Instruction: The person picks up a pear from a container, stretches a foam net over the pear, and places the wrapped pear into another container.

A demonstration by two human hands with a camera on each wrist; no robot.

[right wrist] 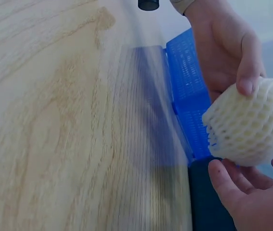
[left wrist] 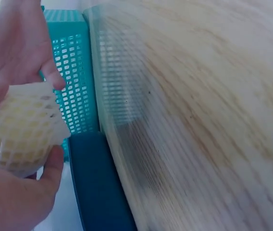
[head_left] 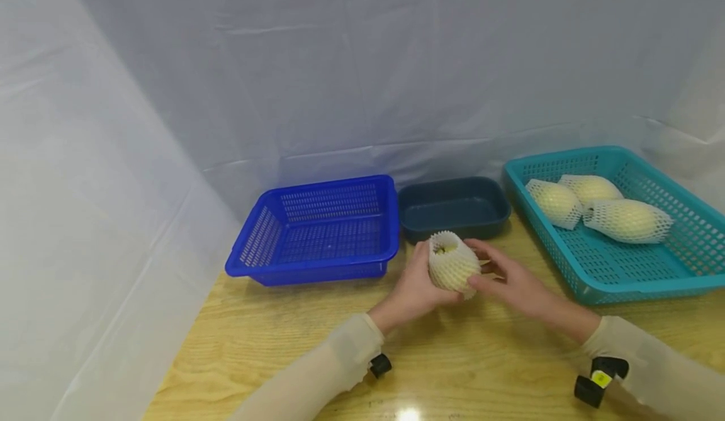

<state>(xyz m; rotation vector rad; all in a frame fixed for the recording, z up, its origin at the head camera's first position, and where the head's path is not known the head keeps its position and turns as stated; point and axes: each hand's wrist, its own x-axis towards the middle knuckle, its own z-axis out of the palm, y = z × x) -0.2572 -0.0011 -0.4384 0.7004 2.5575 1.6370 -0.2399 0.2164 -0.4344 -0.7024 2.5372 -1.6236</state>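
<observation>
A pale yellow fruit in a white foam net sits between both hands, above the table's middle. Its stem end shows through the net's open top in the head view. My left hand grips it from the left, its thumb lying against the net in the right wrist view. From the other side my right hand holds the fruit with its thumb low on the net and fingers near the top. The left wrist view shows the netted fruit at its left edge, partly cut off.
A blue basket stands at the back left. Beside it is a dark teal tray, just beyond the hands. The turquoise basket on the right holds three netted fruits. White sheeting hangs behind the wooden table.
</observation>
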